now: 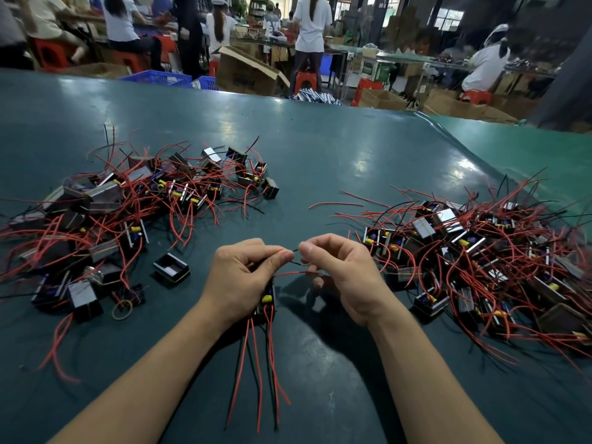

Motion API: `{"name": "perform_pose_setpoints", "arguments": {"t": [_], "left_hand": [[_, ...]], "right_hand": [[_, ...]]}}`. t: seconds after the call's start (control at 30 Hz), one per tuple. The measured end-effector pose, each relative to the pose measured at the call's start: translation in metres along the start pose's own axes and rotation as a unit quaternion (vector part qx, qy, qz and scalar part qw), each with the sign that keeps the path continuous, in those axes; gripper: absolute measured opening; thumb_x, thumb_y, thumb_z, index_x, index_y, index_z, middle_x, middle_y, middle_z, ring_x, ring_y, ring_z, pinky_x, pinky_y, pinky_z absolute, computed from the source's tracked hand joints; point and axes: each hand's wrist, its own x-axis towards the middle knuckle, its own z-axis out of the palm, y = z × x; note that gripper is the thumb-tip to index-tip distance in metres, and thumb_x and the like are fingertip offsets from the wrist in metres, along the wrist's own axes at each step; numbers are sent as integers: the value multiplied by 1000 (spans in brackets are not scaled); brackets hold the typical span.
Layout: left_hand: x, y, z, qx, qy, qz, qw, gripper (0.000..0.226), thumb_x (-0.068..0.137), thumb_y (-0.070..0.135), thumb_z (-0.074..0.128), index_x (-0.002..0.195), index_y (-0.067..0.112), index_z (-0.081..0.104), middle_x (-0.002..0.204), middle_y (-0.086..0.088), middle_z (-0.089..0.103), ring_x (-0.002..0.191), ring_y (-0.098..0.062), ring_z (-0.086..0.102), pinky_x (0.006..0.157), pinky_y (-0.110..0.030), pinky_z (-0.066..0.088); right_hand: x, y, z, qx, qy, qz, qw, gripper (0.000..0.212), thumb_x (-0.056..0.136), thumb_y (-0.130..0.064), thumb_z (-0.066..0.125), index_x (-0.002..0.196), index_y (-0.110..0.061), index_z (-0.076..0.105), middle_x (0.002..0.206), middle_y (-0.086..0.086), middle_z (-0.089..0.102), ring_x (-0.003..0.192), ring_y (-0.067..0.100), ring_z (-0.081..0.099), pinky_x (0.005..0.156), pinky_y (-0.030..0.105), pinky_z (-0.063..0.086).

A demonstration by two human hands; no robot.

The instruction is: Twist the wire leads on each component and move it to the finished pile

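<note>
Two piles: they flank the hands on the teal table (320, 161), each a tangle of small black components with red and black leads.
Left pile (128, 206): spread from 9 to 11 o'clock of the hands, metal-faced blocks heaped under red wires.
Loose block (171, 269): one black component sitting alone, just at 9 o'clock of the left hand, apart from the heap.
Rubber band (122, 308): a yellowish loop lying flat at the near edge of the left pile.
Left hand (243, 277): fingers curled round the component (267, 294) being worked, thumb and forefinger pinching its black lead at the tip.
Component: held above the table at centre, yellow part showing below the palm, its long red and black leads (256, 363) hanging toward 6 o'clock.
Right hand (339, 274): fingers closed in a pinch on the black lead, just beside the left fingertips; a red lead runs under them.
Right pile (480, 251): from 2 to 4 o'clock, wider, wires fanning outward.
Background: people in white shirts at other tables, red stools, cardboard boxes, blue crates.
</note>
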Motion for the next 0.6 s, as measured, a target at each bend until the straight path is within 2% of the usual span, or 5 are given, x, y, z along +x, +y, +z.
{"name": "perform_pose_setpoints", "arguments": {"t": [0.17, 0.4, 0.5, 0.6], "left_hand": [[0, -1, 0, 3, -26, -3, 1000, 13, 80, 22, 73, 83, 12, 80, 55, -2, 52, 52, -5, 44, 54, -20, 34], [-1, -1, 0, 1, -29, -5, 1000, 7, 81, 15, 75, 83, 10, 80, 55, 6, 50, 51, -3, 44, 53, -17, 33], [-1, 1, 1, 10, -24, -5, 1000, 5, 81, 13, 75, 82, 10, 79, 54, 2, 49, 51, -4, 43, 53, -17, 32], [0, 0, 0, -4, -3, -25, 1000, 4, 81, 11, 75, 80, 10, 79, 58, -16, 55, 54, -11, 46, 53, -22, 34]], "right_hand": [[1, 3, 2, -30, 10, -2, 999, 19, 88, -7, 68, 71, -14, 63, 60, -4, 58, 52, 9, 50, 45, 19, 38], [1, 1, 6, -11, 7, 26, 1000, 25, 91, -3, 58, 68, -13, 60, 58, 0, 49, 50, 10, 46, 44, 20, 36], [2, 1, 9, 23, 5, 58, 998, 27, 92, -5, 55, 67, -15, 58, 60, -1, 48, 53, 11, 47, 47, 21, 36], [5, -5, 6, 117, 68, 88, 987, 25, 93, -8, 54, 69, -14, 55, 59, -1, 50, 51, 11, 52, 45, 20, 41]]}}
